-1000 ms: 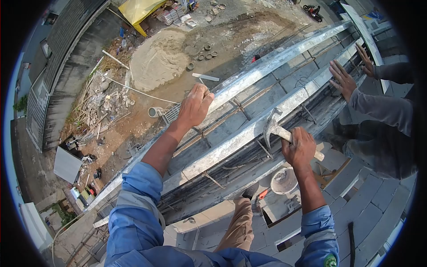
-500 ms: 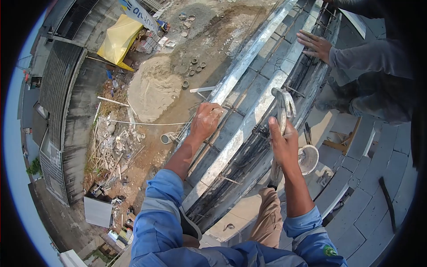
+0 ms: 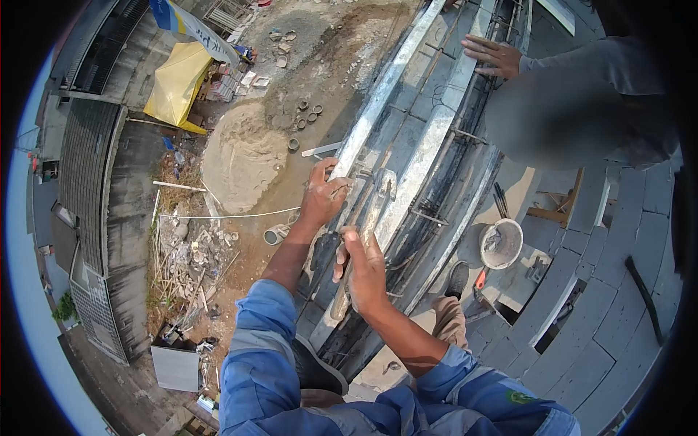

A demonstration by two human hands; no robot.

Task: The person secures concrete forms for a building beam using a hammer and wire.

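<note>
Hammer (image 3: pixel 376 203) swung down from 1 o'clock onto formwork (image 3: pixel 429 145), right hand (image 3: pixel 363 272) fingers clamped round its handle. Left hand (image 3: pixel 323 195) (at 11 o'clock of the right) curled on the outer edge as before.

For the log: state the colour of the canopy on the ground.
The canopy is yellow; head view shows it best.

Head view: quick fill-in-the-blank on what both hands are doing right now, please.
1. The right hand grips a ____ by its handle.
2. The left hand clasps the formwork rail; on the ground below is a ____ tarp.
3. Both of the person's sleeves are ____.
Missing: hammer, yellow, blue.
</note>
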